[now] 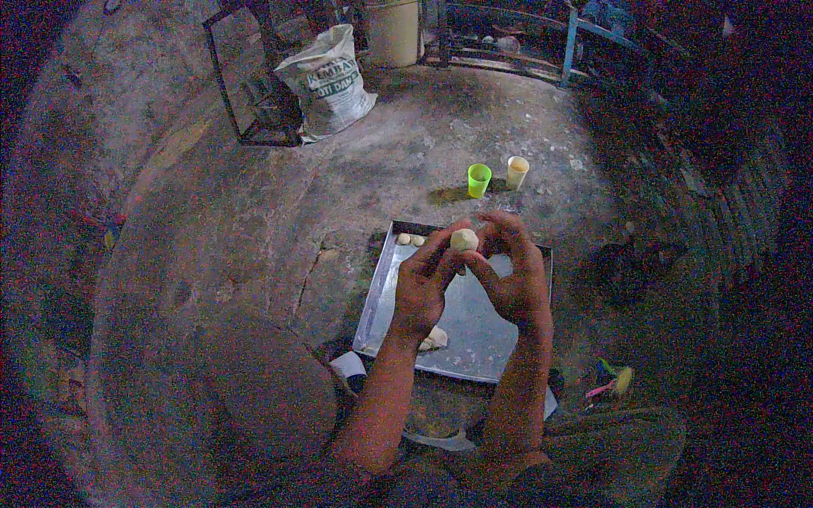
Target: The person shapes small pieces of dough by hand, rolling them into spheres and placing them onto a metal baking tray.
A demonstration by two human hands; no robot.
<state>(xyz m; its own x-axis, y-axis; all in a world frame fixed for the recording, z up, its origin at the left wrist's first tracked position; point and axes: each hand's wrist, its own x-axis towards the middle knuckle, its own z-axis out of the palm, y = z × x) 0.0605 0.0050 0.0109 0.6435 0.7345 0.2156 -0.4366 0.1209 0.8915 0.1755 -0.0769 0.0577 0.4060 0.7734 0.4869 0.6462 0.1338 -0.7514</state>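
A small pale dough ball [464,240] is held up above the tray between the fingers of both hands. My left hand [422,288] grips it from the left, and my right hand [514,284] closes on it from the right with curled fingers. Beneath them lies a shallow rectangular metal tray [471,326] on the floor. Two small dough balls [411,240] rest side by side in its far left corner. Near the tray's front edge, partly covered by my left forearm, sits a larger dough lump [434,339].
Beyond the tray stand a green cup [478,181] and a cream cup [517,173]. Farther back are a white sack [330,89], a dark metal frame [246,135] and a beige bucket [394,35]. Small colourful items [611,381] lie at right on the rough concrete floor [229,245].
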